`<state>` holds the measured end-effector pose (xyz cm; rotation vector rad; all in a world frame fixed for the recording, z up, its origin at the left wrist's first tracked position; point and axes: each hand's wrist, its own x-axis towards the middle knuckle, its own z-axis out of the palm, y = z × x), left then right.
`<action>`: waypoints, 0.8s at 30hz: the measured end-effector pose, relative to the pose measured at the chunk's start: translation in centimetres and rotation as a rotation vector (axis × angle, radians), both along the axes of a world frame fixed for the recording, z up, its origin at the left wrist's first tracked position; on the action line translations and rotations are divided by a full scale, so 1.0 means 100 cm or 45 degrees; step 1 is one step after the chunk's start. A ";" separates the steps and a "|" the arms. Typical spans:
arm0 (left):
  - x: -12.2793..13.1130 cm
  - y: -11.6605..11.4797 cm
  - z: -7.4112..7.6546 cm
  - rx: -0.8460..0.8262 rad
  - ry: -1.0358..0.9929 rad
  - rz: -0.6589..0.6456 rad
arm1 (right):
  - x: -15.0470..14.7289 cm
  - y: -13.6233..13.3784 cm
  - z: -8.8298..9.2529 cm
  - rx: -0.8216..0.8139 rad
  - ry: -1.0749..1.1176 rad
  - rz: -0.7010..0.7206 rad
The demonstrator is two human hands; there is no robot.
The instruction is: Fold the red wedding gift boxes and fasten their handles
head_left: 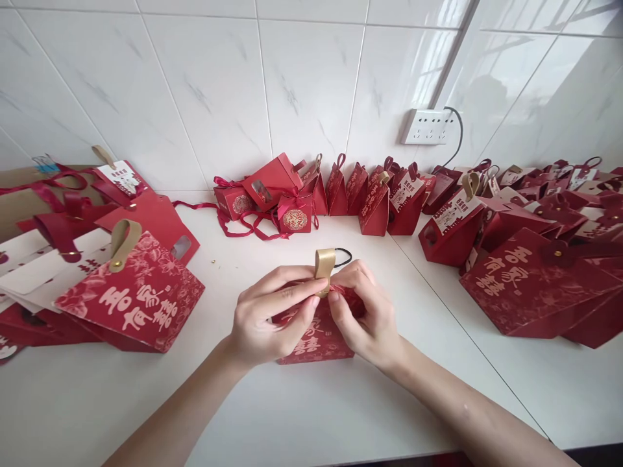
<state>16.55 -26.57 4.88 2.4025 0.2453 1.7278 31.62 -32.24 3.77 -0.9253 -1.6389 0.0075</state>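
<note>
A red gift box (318, 350) with pale lettering and flower print stands on the white table in front of me, its upper part mostly covered by my fingers. A gold strap loop (325, 261) sticks up from its top. My left hand (275, 318) is closed, pinching the base of that strap between thumb and fingers. On the other side, my right hand (367, 314) is closed in a pinch at the box's top edge, right beside the strap. A thin black loop (344, 253) shows behind the strap; where it attaches is hidden.
Folded and flat red boxes (131, 292) are heaped at left. Small boxes with red ribbon (294, 214) stand near the tiled wall. Many finished-looking red boxes (516, 285) crowd the right side. A power strip (428, 127) with a black cable is on the wall.
</note>
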 end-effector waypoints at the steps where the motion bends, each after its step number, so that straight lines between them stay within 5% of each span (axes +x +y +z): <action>1: 0.001 -0.001 -0.001 -0.026 -0.012 -0.009 | 0.000 0.000 0.000 -0.003 -0.003 -0.007; 24: 0.004 0.000 -0.005 -0.075 -0.045 0.013 | -0.002 0.000 -0.001 -0.023 0.018 -0.048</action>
